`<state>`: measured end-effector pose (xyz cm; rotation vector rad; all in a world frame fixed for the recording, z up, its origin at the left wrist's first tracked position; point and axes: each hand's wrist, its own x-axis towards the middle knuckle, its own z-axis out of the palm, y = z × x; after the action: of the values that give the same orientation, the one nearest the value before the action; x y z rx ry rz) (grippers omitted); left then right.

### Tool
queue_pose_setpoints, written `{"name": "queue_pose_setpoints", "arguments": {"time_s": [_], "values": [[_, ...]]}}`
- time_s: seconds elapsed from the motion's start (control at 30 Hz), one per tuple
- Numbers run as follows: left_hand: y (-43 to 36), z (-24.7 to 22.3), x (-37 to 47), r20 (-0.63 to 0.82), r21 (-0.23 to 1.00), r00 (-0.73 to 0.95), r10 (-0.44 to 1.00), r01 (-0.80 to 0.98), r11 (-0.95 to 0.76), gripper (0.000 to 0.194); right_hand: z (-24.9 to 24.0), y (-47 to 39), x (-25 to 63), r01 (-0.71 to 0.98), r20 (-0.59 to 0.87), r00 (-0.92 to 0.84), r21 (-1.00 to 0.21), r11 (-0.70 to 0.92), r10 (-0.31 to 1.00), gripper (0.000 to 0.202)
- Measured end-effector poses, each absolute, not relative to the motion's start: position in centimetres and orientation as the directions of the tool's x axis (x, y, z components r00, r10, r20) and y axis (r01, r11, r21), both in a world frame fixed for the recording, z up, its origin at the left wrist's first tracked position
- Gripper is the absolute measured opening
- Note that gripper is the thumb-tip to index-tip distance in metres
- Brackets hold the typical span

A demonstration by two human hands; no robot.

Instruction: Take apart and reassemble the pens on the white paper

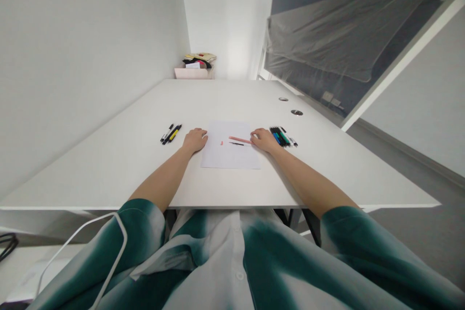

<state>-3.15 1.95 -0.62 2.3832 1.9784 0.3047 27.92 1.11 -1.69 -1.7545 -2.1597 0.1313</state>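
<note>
A white sheet of paper [230, 159] lies flat on the table. On it are a slim pink pen barrel [239, 139], a thin dark stick like a pen refill [237, 144] just below, and a small pink piece [222, 143] further left. My left hand [195, 140] rests palm down at the paper's left edge, fingers stretched out, holding nothing. Over the right edge lies my right hand [263, 140], also palm down with fingers loosely extended. Its thumb side meets the right end of the pink barrel; whether it touches or covers that end is unclear.
Several dark markers, one with yellow [170, 133], lie left of my left hand. A row of black, blue, green and white pens [283, 136] sits beside my right hand. Two round metal grommets [297, 113] are set in the table. A filled box [194, 73] stands beyond the far edge.
</note>
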Motion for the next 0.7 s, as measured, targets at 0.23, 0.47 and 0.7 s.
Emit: {"name": "queue_pose_setpoints", "arguments": {"time_s": [0.23, 0.47, 0.7], "values": [[2.09, -0.72, -3.24, 0.14, 0.157, 0.168, 0.976, 0.969, -0.189, 0.044, -1.8, 1.24, 27.99, 0.929, 0.213, -0.169, -0.293, 0.228, 0.962, 0.037], [2.16, -0.84, -3.32, 0.14, 0.177, 0.166, 0.976, 0.966, -0.19, 0.045, -1.64, 1.05, 27.89, 0.928, 0.213, -0.162, -0.299, 0.222, 0.964, 0.037], [2.02, -0.72, -3.21, 0.146, 0.185, 0.161, 0.976, 0.965, -0.187, 0.043, -1.57, 1.04, 27.88, 0.926, 0.218, -0.165, -0.303, 0.227, 0.962, 0.036]]}}
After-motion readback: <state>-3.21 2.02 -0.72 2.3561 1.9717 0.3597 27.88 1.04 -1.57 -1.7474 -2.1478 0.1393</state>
